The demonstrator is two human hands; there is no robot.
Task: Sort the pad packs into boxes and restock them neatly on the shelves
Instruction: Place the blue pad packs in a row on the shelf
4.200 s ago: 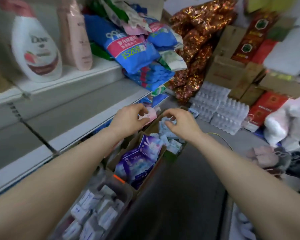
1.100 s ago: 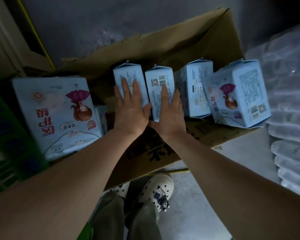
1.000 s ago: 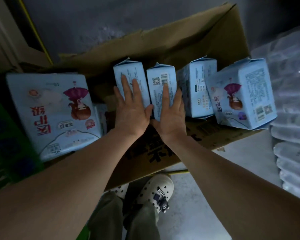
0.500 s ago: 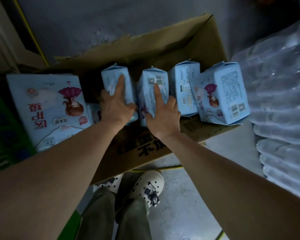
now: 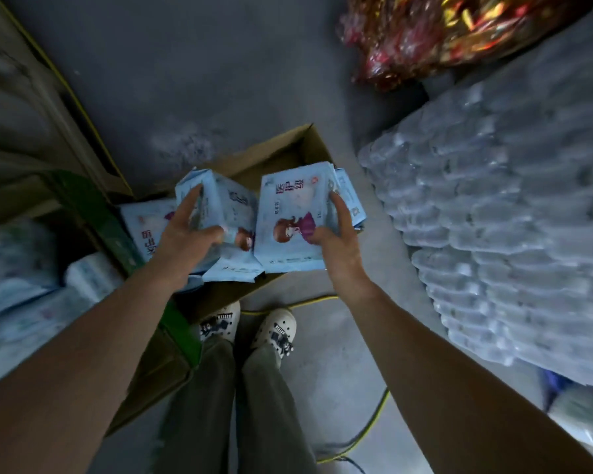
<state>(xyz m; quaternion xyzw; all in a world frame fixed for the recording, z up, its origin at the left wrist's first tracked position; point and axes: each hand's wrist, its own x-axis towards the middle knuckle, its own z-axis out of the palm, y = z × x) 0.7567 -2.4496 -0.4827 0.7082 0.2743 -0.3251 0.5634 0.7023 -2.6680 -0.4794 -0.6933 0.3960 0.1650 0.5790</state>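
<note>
Both forearms are bare, with no sleeves in view. Grey-green trousers (image 5: pixel 220 398) cover the legs, above white perforated clogs (image 5: pixel 277 328) with small dark charms on top.

Head view, steeply down, near floor (image 5: pixel 220 80)

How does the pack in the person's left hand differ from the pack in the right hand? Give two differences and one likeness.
The left pack is turned edge-on, showing its narrow side; the right pack shows its full printed front. The left hand grips from the left, the right hand from the right. Both are pale blue with a cartoon figure, held above the cardboard box.
</note>
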